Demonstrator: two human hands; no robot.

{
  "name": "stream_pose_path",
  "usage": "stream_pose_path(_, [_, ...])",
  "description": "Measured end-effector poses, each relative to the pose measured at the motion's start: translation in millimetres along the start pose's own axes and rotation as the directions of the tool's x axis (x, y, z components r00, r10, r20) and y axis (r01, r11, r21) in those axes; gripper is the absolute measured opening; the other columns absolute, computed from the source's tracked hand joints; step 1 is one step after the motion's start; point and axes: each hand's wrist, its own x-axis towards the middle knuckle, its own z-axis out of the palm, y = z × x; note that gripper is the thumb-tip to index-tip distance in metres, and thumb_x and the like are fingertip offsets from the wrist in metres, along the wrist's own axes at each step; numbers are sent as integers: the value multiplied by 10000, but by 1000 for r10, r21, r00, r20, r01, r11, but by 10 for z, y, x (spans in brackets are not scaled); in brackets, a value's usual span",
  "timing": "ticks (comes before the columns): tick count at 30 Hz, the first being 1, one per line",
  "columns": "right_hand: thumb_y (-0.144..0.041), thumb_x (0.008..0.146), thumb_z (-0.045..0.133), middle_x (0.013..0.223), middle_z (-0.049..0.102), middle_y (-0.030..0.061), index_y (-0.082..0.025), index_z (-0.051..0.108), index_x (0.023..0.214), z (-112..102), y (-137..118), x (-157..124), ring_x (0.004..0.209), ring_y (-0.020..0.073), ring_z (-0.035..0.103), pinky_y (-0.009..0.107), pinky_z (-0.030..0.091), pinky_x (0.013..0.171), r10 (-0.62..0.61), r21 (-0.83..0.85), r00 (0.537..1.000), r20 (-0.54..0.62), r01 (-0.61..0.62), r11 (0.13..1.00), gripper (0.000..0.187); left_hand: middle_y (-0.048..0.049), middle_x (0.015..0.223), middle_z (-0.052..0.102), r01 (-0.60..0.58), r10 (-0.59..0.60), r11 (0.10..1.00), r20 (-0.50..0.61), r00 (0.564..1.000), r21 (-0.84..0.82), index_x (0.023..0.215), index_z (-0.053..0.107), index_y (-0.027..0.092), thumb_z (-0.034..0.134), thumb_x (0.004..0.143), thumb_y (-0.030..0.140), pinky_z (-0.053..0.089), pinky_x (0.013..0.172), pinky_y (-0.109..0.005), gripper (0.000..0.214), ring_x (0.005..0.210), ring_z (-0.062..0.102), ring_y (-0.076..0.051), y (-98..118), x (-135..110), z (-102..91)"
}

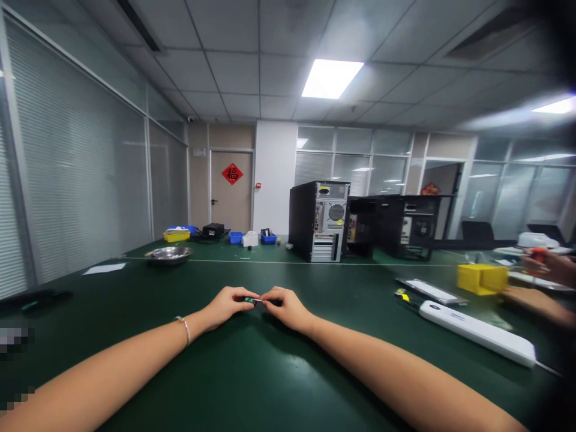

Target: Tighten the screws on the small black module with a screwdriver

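Observation:
Both my arms reach forward over a dark green table (252, 372). My left hand (226, 306) and my right hand (286, 307) meet at the table's middle, fingers pinched together. Between their fingertips is a small dark object with a green part (254, 300), too small to name. Both hands rest on or just above the table surface. A thin bracelet (184, 329) sits on my left wrist.
A white power strip (472, 331) and a yellow bin (481, 278) lie to the right, near another person's hands (546, 267). Black computer towers (319, 221) stand behind. A metal bowl (168, 255), small blue and yellow bins (177, 235) and a paper sheet (104, 269) are at far left.

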Motion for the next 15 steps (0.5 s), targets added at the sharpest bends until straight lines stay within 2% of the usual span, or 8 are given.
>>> stream_pose_path(5, [-229,855,576,880,683,46,-204,745,960,-4,-4,-4,816,166,615,273,468,776,13,-3,1000,9,-13,1000,200,-72,937,708,-21,23,996,-23,999,83,996,742,171,704,718,285,448,802,-309,303,870,607,-218,72,-7,22])
stream_pose_path(9, [-251,863,564,866,676,45,-203,745,955,-3,8,-1,790,161,609,274,465,767,26,-37,999,24,-25,999,208,-62,906,703,-58,62,988,-27,998,145,983,750,182,698,718,248,452,796,-298,278,845,608,-205,45,10,28])
stream_pose_path(15, [-251,855,562,866,684,42,-186,735,935,5,27,6,786,158,614,268,464,756,-18,15,1000,23,18,1000,202,-80,984,704,-69,69,997,7,998,28,1021,735,171,709,733,276,446,821,-305,308,899,608,-212,-33,21,11])
